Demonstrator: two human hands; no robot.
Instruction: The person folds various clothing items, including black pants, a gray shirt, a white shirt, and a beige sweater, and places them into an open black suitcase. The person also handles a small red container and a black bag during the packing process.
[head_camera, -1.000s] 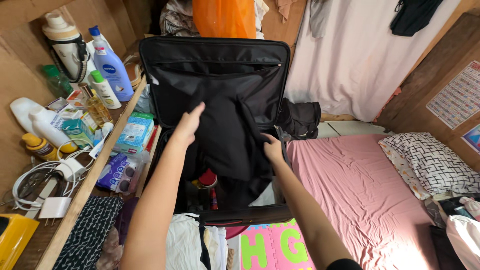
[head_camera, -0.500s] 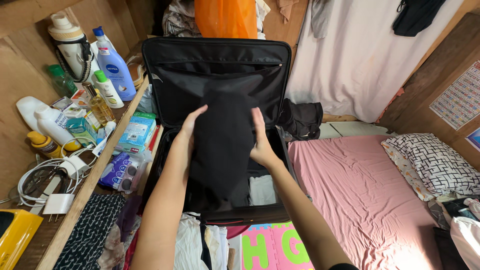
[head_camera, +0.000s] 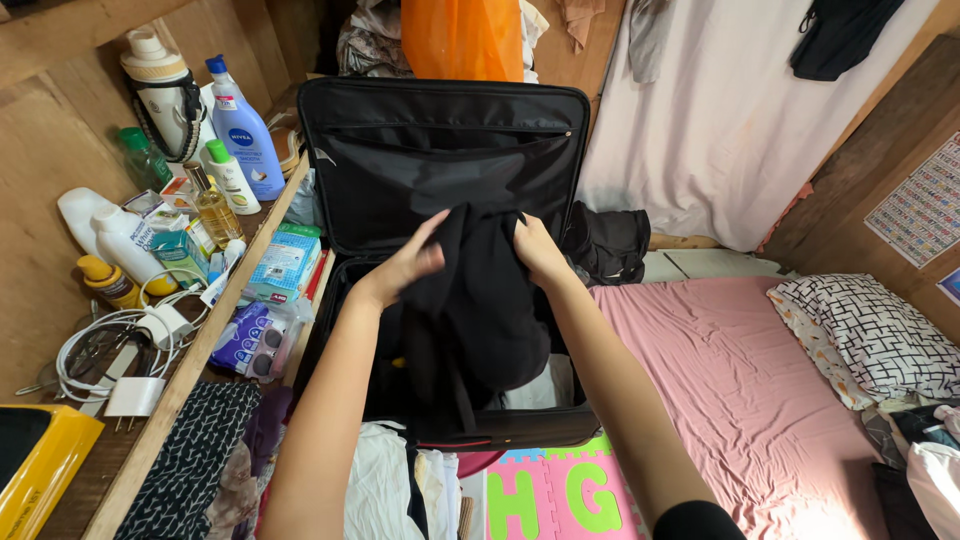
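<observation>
Both hands, the left hand (head_camera: 405, 265) and right hand (head_camera: 535, 250), pinch the top edge of a black garment (head_camera: 480, 310) hanging over the open black suitcase (head_camera: 450, 150) at 12 o'clock, seemingly soft, light and floppy, best gripped by its upper corners.

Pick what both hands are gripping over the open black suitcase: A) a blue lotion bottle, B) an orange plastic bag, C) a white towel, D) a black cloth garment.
D: the left hand and right hand both clutch the black cloth garment above the open black suitcase.
</observation>
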